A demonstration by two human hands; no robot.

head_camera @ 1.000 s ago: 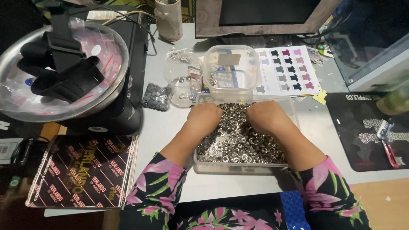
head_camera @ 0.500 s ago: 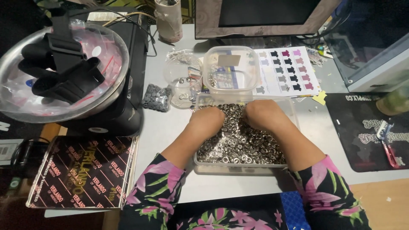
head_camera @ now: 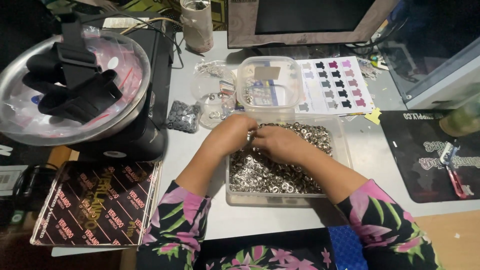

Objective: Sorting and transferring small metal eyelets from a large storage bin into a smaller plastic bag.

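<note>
- left hand and right hand touching, fingers curled together over metal rings in clear tray
- grip on rings: cannot tell
- lidded tub at 12 o'clock

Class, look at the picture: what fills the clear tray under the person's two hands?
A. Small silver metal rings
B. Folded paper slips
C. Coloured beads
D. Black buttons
A: the clear tray holds a heap of small silver metal rings, with the left hand and right hand meeting over it.
</note>
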